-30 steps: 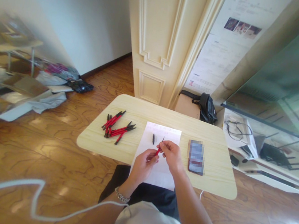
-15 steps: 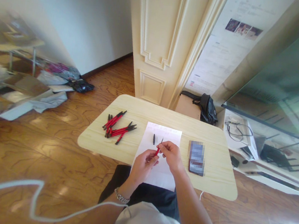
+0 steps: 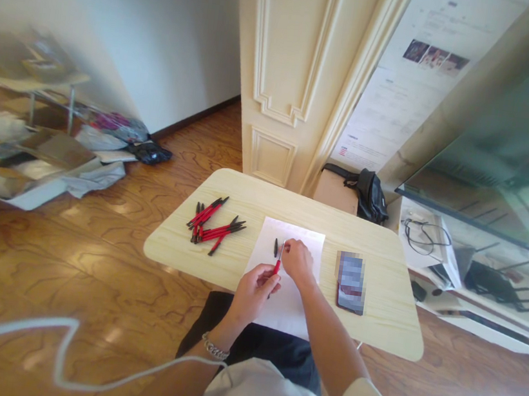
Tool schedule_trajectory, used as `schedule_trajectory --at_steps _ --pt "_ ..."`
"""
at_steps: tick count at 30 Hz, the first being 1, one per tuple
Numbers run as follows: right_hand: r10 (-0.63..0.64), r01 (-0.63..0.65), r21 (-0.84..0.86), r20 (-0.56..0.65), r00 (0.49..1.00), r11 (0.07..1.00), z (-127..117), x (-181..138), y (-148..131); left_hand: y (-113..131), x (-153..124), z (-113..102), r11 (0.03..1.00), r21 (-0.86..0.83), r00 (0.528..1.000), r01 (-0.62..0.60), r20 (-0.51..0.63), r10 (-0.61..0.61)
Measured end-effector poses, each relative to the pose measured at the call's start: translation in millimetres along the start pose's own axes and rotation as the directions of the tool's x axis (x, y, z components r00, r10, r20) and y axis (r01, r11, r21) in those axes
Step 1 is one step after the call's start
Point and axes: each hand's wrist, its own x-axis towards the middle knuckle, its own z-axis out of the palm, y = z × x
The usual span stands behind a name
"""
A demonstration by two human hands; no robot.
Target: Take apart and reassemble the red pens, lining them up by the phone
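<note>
My left hand (image 3: 255,289) is closed round the lower end of a red pen barrel (image 3: 277,267), held over a white sheet of paper (image 3: 282,306). My right hand (image 3: 297,261) pinches the pen's thin upper part, just above the red barrel. A small black pen piece (image 3: 276,247) lies on the paper right beside my right fingers. A heap of several red and black pens (image 3: 213,225) lies on the light wooden table (image 3: 217,263) to the left of the paper.
A phone (image 3: 351,282) lies on the table right of the paper. Behind the table are a cream panelled pillar (image 3: 291,71), a black bag (image 3: 369,195) on a box and a glass case (image 3: 499,190). Clothes and boxes (image 3: 80,154) clutter the floor at left.
My right hand has moved up and forward along the pen toward the black piece on the paper. The view has shifted slightly. My left hand keeps its hold on the red barrel.
</note>
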Motion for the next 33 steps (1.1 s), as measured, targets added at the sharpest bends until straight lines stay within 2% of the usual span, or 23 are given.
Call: schedule_trajectory --at_steps 4,6,8,10,12,14,17,19,23,33 --pt "0.021 -0.022 -0.093 -0.005 1.000 0.995 2.9 0.8 -4.0 0.6 0.1 -1.4 1.000 -0.017 1.000 0.006 -0.007 -0.006" --pt "0.001 -0.003 -0.079 -0.026 1.000 0.997 2.4 0.1 -0.3 0.5 0.5 -2.3 1.000 -0.023 1.000 0.003 -0.007 -0.003" --pt "-0.031 0.033 0.046 -0.059 0.998 0.998 0.8 -1.6 6.4 0.1 0.8 -2.9 1.000 -0.024 1.000 0.001 -0.008 -0.001" --pt "-0.037 0.058 0.297 -0.077 0.996 0.953 -2.3 -4.4 13.9 -0.2 0.8 -2.4 1.000 -0.021 1.000 0.005 -0.003 -0.005" --pt "-0.018 0.035 0.578 -0.035 0.999 0.815 -8.1 -8.2 19.2 -0.2 0.4 -0.7 1.000 -0.020 1.000 0.011 0.012 -0.011" --pt "0.002 -0.026 0.782 0.032 0.999 0.622 -17.0 -13.1 20.4 0.1 -0.3 2.4 1.000 -0.018 1.000 0.014 0.027 -0.013" --pt "0.023 -0.074 0.921 0.070 0.997 0.383 -34.5 -21.0 14.7 1.5 -1.6 7.5 1.000 -0.006 1.000 0.011 0.029 -0.011" --pt "0.030 -0.074 0.950 0.068 0.997 0.302 -45.4 -25.9 8.8 2.8 -2.3 9.8 1.000 0.009 1.000 0.005 0.029 -0.006" --pt "0.013 -0.064 0.967 0.063 0.998 0.247 -56.5 -32.4 0.3 5.6 -3.1 10.3 0.999 0.047 0.999 -0.008 0.048 0.005" --pt "0.029 -0.065 0.971 0.060 0.998 0.229 -56.6 -32.4 -1.2 4.9 -4.2 10.2 0.998 0.064 0.999 -0.009 0.035 0.007"
